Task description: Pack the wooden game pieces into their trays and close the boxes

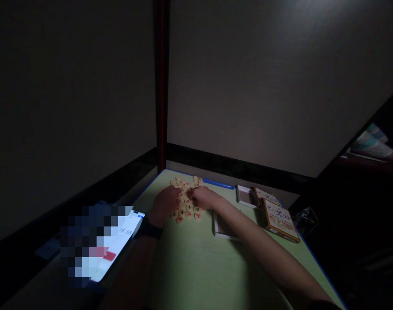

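Round wooden Chinese chess pieces (pixel 188 213) with red and dark characters lie in a close group at the far end of the green tabletop (pixel 196 262). At the group's left edge is my left hand (pixel 166 203), in shadow, its fingers curled in toward the pieces. My right hand (pixel 203 196) comes in from the right, its fingers bent and drawn together down among the pieces. Anything held in either hand is too small and dim to make out. Several pieces lie beyond the hands and several on the near side.
A shallow open box tray (pixel 224 226) sits under my right forearm, and a smaller tray (pixel 246 196) lies behind. Two patterned boxes (pixel 280 218) rest at the right edge. A lit phone (pixel 119 241) stands at the left. Walls close in the far corner.
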Demonstrator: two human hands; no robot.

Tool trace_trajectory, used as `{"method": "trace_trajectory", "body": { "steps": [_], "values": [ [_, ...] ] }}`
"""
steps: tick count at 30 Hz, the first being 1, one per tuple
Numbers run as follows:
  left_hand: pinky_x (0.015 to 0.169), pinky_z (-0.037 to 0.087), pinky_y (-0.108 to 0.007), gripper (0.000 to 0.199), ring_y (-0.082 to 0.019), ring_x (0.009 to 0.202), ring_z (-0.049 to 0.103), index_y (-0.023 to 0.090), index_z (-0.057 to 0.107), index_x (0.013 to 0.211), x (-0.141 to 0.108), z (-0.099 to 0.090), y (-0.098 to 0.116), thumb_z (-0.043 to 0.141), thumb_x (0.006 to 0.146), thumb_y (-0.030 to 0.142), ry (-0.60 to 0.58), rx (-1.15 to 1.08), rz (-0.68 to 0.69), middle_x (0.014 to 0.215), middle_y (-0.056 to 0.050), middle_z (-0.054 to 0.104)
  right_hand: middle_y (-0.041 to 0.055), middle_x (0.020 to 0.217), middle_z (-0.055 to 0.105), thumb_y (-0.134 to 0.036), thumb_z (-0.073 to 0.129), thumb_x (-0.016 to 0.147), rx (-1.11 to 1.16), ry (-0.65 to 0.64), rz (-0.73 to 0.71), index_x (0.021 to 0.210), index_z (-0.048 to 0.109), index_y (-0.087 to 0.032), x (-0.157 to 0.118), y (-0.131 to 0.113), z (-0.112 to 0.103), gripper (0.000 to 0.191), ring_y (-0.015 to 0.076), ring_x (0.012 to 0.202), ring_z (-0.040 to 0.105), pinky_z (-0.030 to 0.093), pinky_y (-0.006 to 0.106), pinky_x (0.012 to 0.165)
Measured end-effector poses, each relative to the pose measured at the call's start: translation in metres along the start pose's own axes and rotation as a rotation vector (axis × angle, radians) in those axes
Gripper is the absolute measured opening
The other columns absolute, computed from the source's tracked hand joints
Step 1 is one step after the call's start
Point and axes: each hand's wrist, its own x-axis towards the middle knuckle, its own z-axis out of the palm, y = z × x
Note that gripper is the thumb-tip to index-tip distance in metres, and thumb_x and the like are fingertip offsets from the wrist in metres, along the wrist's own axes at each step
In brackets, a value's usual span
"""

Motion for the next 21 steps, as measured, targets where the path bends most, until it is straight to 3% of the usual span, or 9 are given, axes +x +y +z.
{"method": "trace_trajectory", "body": {
  "steps": [5,12,17,21],
  "values": [
    [0.099,0.048,-0.031,0.031,-0.022,0.112,0.063,0.017,0.066,0.118,0.001,-0.001,0.001,0.052,0.090,0.014,0.001,0.007,-0.012,0.122,-0.012,0.065,0.0188,0.097,0.075,-0.002,0.053,0.081,-0.026,-0.007,0.020,0.099,0.074,-0.009,0.001,-0.004,-0.001,0.028,0.0243,0.092,0.068,0.045,0.027,0.073],
    [0.099,0.047,-0.033,0.031,-0.022,0.113,0.062,0.016,0.066,0.117,0.003,0.002,-0.002,0.049,0.091,0.013,-0.003,0.018,0.008,0.122,-0.013,0.065,0.0035,0.091,0.078,0.004,0.059,0.074,0.126,-0.042,-0.013,0.095,0.079,-0.017,0.006,0.017,-0.012,0.035,0.0148,0.083,0.069,0.045,0.019,0.073],
    [0.096,0.048,-0.032,0.029,-0.022,0.109,0.062,0.016,0.067,0.113,0.004,0.004,-0.003,0.050,0.090,0.012,0.012,0.019,0.017,0.120,-0.012,0.066,-0.0002,0.083,0.079,0.002,0.062,0.073,0.229,-0.049,0.002,0.099,0.081,-0.019,0.009,0.024,-0.006,0.039,0.0124,0.073,0.069,0.048,0.017,0.069],
    [0.095,0.047,-0.031,0.032,-0.021,0.107,0.063,0.015,0.065,0.118,0.003,-0.001,-0.001,0.050,0.091,0.011,-0.005,0.023,-0.002,0.119,-0.013,0.065,0.0009,0.090,0.079,0.002,0.062,0.073,0.262,0.000,0.025,0.098,0.081,-0.021,0.008,0.029,-0.005,0.039,0.0141,0.080,0.071,0.048,0.019,0.073]
  ]
}}
